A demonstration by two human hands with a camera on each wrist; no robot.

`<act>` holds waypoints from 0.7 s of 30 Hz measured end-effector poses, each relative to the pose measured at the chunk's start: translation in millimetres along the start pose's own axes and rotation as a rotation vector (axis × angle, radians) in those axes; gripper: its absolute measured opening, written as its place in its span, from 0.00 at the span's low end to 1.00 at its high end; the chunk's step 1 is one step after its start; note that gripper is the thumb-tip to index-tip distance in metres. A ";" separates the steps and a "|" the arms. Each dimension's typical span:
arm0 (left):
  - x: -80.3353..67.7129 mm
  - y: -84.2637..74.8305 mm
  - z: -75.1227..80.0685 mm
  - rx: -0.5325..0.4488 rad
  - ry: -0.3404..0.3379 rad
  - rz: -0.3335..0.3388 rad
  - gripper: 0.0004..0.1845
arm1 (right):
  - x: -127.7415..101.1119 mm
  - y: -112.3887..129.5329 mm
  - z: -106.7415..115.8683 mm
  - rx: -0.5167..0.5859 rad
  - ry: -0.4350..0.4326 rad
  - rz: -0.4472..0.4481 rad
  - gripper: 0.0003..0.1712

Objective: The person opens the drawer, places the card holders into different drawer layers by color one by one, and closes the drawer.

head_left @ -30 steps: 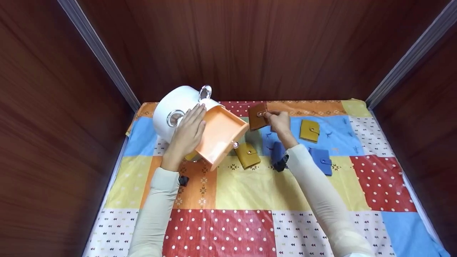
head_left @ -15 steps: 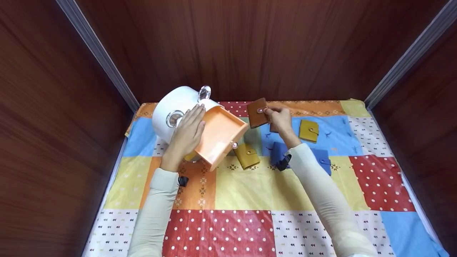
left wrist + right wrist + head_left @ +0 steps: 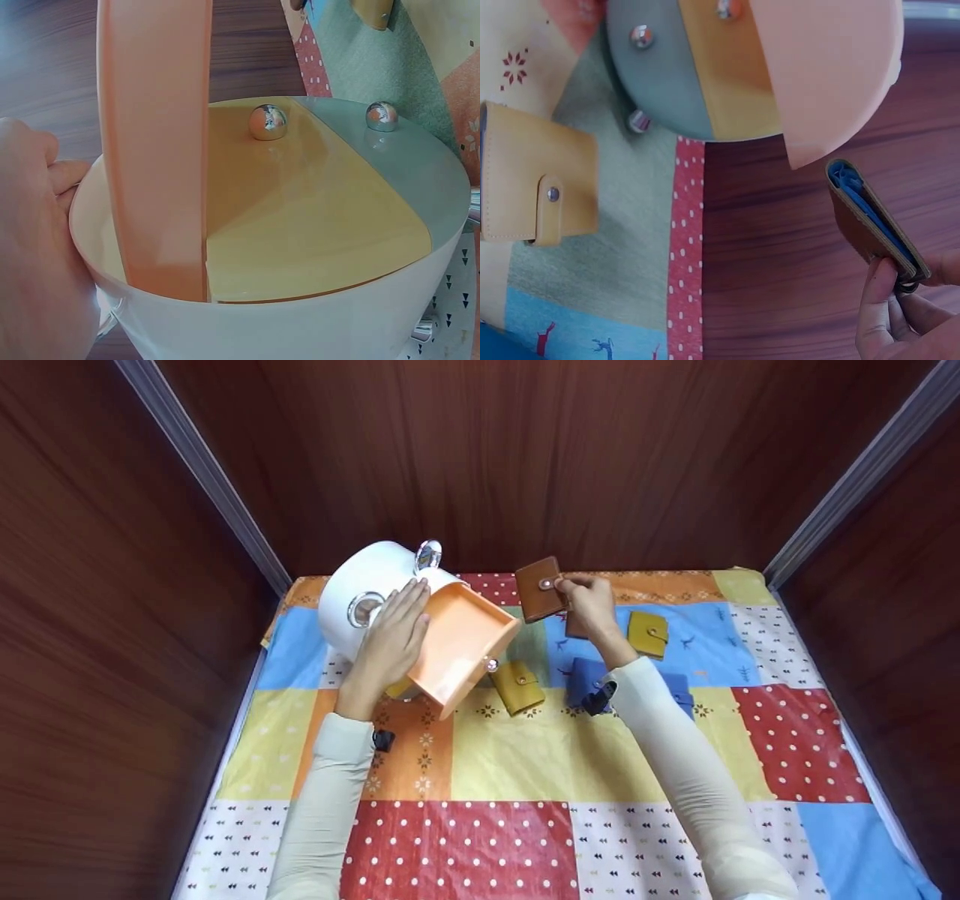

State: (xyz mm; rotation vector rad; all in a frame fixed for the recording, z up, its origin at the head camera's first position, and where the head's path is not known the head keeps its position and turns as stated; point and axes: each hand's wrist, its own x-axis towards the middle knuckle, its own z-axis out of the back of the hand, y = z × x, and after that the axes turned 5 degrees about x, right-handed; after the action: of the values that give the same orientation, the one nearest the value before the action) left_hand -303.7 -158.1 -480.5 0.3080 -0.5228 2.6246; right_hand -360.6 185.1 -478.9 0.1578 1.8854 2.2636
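Note:
A white round box (image 3: pixel 360 570) with chrome knobs stands at the back left, its orange drawer (image 3: pixel 466 634) pulled out. My left hand (image 3: pixel 394 637) rests on the box with fingers straight, beside the drawer. In the left wrist view, the yellow drawer front (image 3: pixel 315 217) and the grey-green one (image 3: pixel 375 150) sit flush in the box. Right of the drawer, my right hand (image 3: pixel 591 607) pinches a brown snap wallet (image 3: pixel 538 591) by its strap side. Blue shows between the held wallet's covers (image 3: pixel 870 225) in the right wrist view.
One yellow wallet (image 3: pixel 517 688) lies just below the drawer knob, another yellow wallet (image 3: pixel 648 634) farther right. A second brown wallet (image 3: pixel 576 625) is partly hidden by my right hand. Two blue wallets (image 3: pixel 583 679) lie around my right forearm. Dark wood panels (image 3: pixel 510 465) enclose the patchwork cloth.
My right hand has moved the brown wallet slightly up and away, its front turning more toward the head view. More of the second brown wallet shows. My left hand stays on the box.

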 end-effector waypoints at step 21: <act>0.2 0.5 -0.3 -0.013 0.001 -0.001 0.29 | -4.6 12.6 -0.5 -0.002 0.046 0.042 0.19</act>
State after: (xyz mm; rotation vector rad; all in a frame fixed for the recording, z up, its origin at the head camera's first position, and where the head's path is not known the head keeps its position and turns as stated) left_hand -304.2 -158.3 -480.8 0.3028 -0.5395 2.6195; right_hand -357.2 181.5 -466.4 0.1481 1.9199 2.3153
